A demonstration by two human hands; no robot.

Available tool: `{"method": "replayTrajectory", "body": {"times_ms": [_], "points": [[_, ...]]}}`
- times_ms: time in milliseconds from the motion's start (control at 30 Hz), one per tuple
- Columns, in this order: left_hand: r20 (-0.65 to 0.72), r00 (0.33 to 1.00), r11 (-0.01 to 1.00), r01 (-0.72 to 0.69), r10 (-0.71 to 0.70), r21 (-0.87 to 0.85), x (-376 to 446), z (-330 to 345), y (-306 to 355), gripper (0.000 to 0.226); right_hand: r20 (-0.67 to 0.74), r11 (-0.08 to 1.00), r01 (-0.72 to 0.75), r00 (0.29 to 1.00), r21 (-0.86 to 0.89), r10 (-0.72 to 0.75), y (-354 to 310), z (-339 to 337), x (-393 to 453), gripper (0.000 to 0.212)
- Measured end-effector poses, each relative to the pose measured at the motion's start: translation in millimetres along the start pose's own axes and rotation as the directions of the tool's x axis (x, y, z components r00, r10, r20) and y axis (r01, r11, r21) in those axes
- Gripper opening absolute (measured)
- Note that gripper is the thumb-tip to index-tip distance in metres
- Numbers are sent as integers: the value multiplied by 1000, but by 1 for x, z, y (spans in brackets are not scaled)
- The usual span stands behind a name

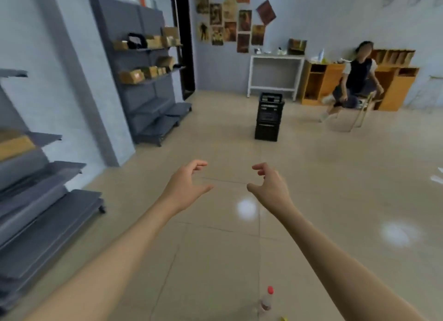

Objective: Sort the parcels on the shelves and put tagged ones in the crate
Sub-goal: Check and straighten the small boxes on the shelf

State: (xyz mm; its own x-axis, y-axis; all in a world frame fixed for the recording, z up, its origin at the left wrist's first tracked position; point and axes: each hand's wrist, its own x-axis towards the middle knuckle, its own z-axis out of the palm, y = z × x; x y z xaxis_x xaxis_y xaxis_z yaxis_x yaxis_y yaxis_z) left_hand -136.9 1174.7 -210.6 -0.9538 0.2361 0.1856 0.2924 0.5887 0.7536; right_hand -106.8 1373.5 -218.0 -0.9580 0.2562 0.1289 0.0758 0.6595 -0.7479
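My left hand (188,182) and my right hand (269,184) reach out in front of me over the floor, both empty with fingers curled apart. A black crate (269,119), stacked on another, stands on the floor well beyond my hands. Brown cardboard parcels (143,72) lie on the grey shelf unit (153,100) against the left wall, on its two upper shelves. A nearer grey shelf unit (45,215) at the far left holds a brown parcel (14,147). The whole view is blurred.
A person sits on a chair (354,85) at the back right, in front of wooden cabinets (393,88). A white table (274,73) stands behind the crate. A red-capped bottle (266,300) stands on the floor near my feet. A dark doorway (184,45) opens past the shelves.
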Motion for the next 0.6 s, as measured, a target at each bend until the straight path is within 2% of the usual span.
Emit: {"method": "replayTrajectory", "body": {"times_ms": [167,333,600], "points": [[-314,946,988,118,-80,103,-46,-191,-99,51,123,967,247,959,68,-254,-160,139,22,49],[-562,807,956,279,-180,94,-126,-343,-170,48,285,857,503,810,113,-513,-286,262,-6,50],[-793,558,871,485,-243,75,-203,-484,-248,52,410,750,596,631,286,-658,-442,398,-27,48]]}}
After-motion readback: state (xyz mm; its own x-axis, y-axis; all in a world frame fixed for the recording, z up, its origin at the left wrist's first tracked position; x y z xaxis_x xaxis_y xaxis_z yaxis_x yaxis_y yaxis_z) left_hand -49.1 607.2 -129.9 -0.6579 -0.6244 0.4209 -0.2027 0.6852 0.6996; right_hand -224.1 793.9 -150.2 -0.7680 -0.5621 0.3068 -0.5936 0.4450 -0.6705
